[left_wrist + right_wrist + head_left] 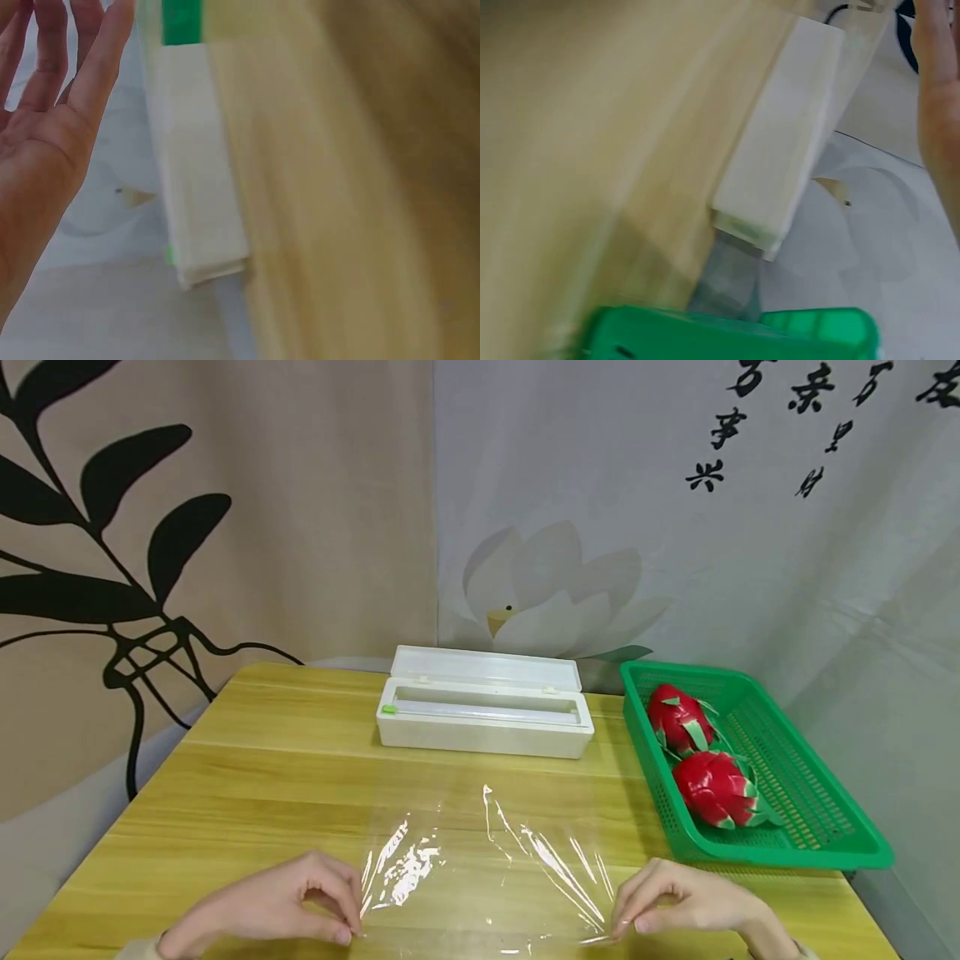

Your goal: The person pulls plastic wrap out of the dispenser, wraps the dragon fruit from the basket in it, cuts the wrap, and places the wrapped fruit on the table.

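A clear sheet of cling film is spread low over the front of the wooden table, with bright creases catching the light. My left hand pinches its left near corner between thumb and fingers. The right near corner is pinched by my right hand. Behind the film stands a white cling film dispenser, its lid raised and a green slider at the left end. In the wrist views, the left hand and right hand show only partly, and the film is not visible.
At the table's right side sits a green plastic basket holding two red dragon fruits. A curtain with printed leaves, a lotus and characters hangs right behind the wooden table.
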`<move>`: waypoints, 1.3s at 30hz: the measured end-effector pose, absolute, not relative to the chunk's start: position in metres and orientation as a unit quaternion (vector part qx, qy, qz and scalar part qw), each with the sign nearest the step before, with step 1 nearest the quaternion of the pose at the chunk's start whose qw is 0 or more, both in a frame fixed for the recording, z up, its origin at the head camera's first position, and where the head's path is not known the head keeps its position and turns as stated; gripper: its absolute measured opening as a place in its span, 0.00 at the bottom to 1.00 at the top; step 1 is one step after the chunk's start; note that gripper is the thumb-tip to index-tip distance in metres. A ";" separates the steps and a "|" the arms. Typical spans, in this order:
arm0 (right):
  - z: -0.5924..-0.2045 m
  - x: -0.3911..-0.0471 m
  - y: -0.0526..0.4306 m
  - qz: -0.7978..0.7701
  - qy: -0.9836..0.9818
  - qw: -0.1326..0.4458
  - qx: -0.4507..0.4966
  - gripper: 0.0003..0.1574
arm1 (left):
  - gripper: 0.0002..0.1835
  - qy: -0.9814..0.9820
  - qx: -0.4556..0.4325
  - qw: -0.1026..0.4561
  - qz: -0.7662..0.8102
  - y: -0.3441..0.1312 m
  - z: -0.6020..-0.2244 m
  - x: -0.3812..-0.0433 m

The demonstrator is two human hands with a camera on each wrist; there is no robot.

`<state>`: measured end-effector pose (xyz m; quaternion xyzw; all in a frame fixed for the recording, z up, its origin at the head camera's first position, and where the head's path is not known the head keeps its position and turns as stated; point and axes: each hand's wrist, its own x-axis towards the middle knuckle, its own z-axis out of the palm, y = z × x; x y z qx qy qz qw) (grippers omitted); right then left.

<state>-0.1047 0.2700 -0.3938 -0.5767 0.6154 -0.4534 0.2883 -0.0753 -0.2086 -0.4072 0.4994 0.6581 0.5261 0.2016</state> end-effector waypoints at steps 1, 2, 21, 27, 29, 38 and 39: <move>-0.398 -0.104 0.270 -0.455 0.619 0.298 -0.567 0.21 | 0.07 0.662 0.499 0.205 0.520 -0.208 -0.411 -0.075; -0.403 -0.104 0.270 -0.455 0.624 0.304 -0.558 0.20 | 0.07 0.666 0.495 0.210 0.517 -0.208 -0.415 -0.074; -0.444 -0.105 0.277 -0.449 0.660 0.418 -0.433 0.20 | 0.07 0.652 0.477 0.270 0.524 -0.209 -0.459 -0.080; -0.442 -0.106 0.285 -0.451 0.644 0.478 -0.392 0.23 | 0.12 0.675 0.414 0.311 0.526 -0.208 -0.457 -0.078; -0.442 -0.108 0.287 -0.454 0.634 0.494 -0.384 0.23 | 0.13 0.682 0.401 0.315 0.525 -0.206 -0.456 -0.078; -0.440 -0.112 0.298 -0.455 0.599 0.524 -0.400 0.25 | 0.04 0.758 0.406 0.236 0.453 -0.192 -0.454 -0.070; -0.440 -0.112 0.299 -0.457 0.597 0.528 -0.396 0.25 | 0.03 0.772 0.401 0.231 0.437 -0.190 -0.453 -0.069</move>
